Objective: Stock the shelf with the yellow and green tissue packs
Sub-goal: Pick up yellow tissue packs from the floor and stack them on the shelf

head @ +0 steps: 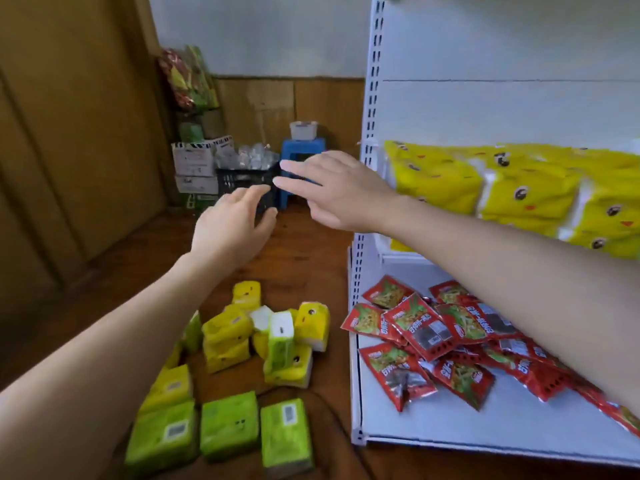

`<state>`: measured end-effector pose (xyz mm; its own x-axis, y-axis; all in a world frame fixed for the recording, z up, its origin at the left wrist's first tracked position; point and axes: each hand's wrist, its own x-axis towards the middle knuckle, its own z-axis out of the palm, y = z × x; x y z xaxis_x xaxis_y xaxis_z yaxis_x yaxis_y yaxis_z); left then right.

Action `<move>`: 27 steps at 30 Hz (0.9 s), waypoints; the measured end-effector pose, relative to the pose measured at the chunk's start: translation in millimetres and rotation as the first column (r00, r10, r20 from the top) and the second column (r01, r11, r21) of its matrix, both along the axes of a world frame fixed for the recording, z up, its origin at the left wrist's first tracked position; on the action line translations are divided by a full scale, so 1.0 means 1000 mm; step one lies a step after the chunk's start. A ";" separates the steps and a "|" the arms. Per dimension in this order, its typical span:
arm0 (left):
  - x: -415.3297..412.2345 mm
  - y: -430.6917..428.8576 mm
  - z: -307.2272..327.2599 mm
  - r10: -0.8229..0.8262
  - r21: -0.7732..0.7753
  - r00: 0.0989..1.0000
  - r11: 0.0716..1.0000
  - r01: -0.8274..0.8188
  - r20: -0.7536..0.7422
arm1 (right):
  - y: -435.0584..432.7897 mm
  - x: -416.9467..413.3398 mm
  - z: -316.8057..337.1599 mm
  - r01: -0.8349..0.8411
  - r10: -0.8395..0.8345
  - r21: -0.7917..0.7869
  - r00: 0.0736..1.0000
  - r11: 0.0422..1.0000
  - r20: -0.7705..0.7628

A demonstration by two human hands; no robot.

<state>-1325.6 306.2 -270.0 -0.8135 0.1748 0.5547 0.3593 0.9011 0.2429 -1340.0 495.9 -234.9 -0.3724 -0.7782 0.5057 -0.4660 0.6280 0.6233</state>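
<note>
Several yellow tissue packs (pixel 227 336) lie in a loose heap on the wooden floor, with green tissue packs (pixel 229 425) in a row nearer to me. More yellow packs (pixel 526 194) stand stacked on the upper shelf of the white shelf unit (pixel 372 133) at the right. My left hand (pixel 232 226) hovers above the floor heap with fingers relaxed and empty. My right hand (pixel 332 188) reaches leftward away from the shelf, fingers straight, holding nothing.
Red snack sachets (pixel 429 337) lie scattered on the lower shelf board (pixel 433 424). At the back stand a blue stool (pixel 301 150) with a white tub, a black crate (pixel 242 183), cardboard boxes (pixel 194 164) and bagged goods. A wooden door (pixel 69 133) is at the left.
</note>
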 end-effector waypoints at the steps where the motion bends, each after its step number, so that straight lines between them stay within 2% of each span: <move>1: -0.004 -0.014 -0.017 0.029 0.035 0.999 0.999 -0.030 0.030 | -0.019 -0.002 -0.017 -0.008 0.008 -0.031 0.999 0.999 0.031; 5: -0.010 -0.064 -0.095 0.115 0.067 0.963 0.989 -0.135 0.243 | -0.073 -0.009 -0.103 0.007 0.018 -0.120 0.979 0.993 0.202; 9: -0.013 -0.096 -0.168 0.120 0.024 0.908 0.990 -0.141 0.401 | -0.096 -0.009 -0.192 0.119 -0.046 -0.185 0.934 0.975 0.355; 13: -0.014 -0.104 -0.209 0.138 -0.025 0.846 0.989 -0.146 0.515 | -0.103 0.002 -0.256 0.227 -0.091 -0.224 0.866 0.948 0.491; 16: -0.016 -0.098 -0.230 0.131 -0.061 0.826 0.991 -0.117 0.548 | -0.094 0.010 -0.301 0.307 -0.183 -0.147 0.819 0.940 0.544; 20: -0.012 -0.083 -0.252 0.105 -0.116 0.833 0.992 -0.050 0.543 | -0.084 0.010 -0.341 0.334 -0.250 -0.019 0.739 0.942 0.625; 23: -0.004 -0.078 -0.270 0.107 -0.144 0.819 0.989 -0.029 0.564 | -0.087 0.002 -0.347 0.399 -0.213 -0.087 0.647 0.913 0.732; 27: -0.012 -0.083 -0.292 0.170 -0.245 0.799 0.969 -0.030 0.576 | -0.094 -0.010 -0.368 0.456 -0.222 -0.070 0.555 0.887 0.801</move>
<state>-1337.7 223.0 -561.9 -0.9883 0.1304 -0.0789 0.1149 0.9777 0.1758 -1349.9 402.2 -603.1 -0.9132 -0.4035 0.0564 -0.4062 0.9126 -0.0472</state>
